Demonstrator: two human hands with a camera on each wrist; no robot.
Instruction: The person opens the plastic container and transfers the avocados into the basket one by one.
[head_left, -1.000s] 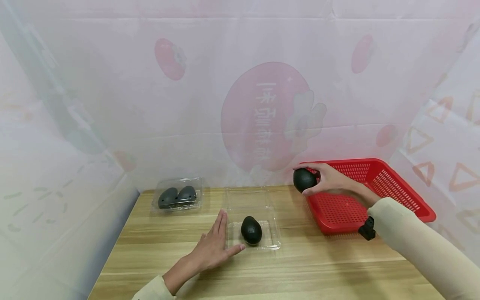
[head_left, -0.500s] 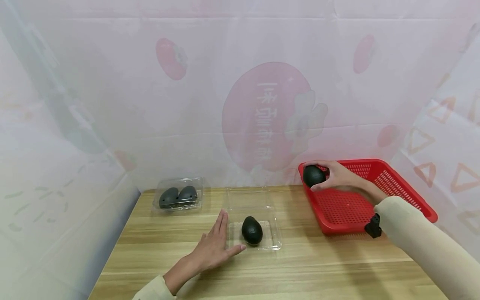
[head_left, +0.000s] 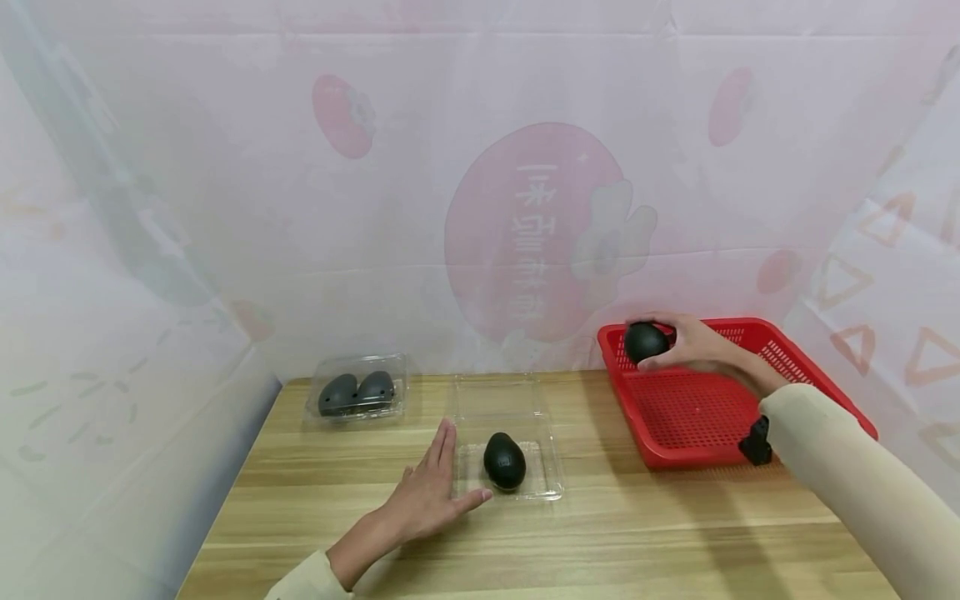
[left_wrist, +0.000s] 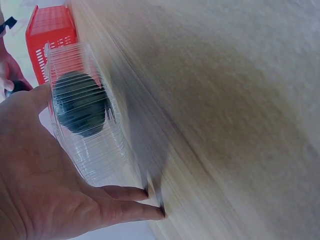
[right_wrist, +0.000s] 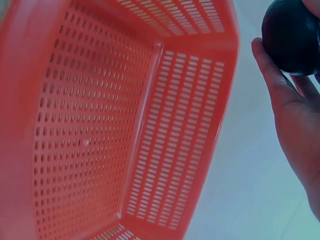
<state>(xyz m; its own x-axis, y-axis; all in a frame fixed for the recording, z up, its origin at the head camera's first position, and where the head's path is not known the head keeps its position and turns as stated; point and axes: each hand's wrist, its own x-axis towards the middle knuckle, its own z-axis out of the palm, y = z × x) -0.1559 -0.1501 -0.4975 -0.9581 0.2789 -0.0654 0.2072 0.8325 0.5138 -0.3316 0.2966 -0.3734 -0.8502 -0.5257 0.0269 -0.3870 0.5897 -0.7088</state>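
Note:
My right hand (head_left: 686, 346) grips a dark avocado (head_left: 646, 343) above the back left part of the red basket (head_left: 693, 454). In the right wrist view this avocado (right_wrist: 290, 37) sits between thumb and fingers, with the basket (right_wrist: 150, 50) below it. A second avocado (head_left: 504, 461) lies in the near half of an opened clear plastic clamshell box (head_left: 553, 492). At that box's left front corner rests my left hand (head_left: 420, 500), fingers straight and thumb spread. In the left wrist view the thumb touches the ribbed box wall (left_wrist: 90, 160) beside the avocado (left_wrist: 80, 105).
A closed clear box (head_left: 386, 362) with two dark avocados (head_left: 337, 394) stands at the back left of the wooden table (head_left: 570, 550). Behind the table hangs a printed white sheet (head_left: 420, 275), and similar sheets rise on both sides.
My right hand has carried its avocado rightward and slightly back, from the basket's left rim to over its inside. The left hand and the opened box have stayed in place.

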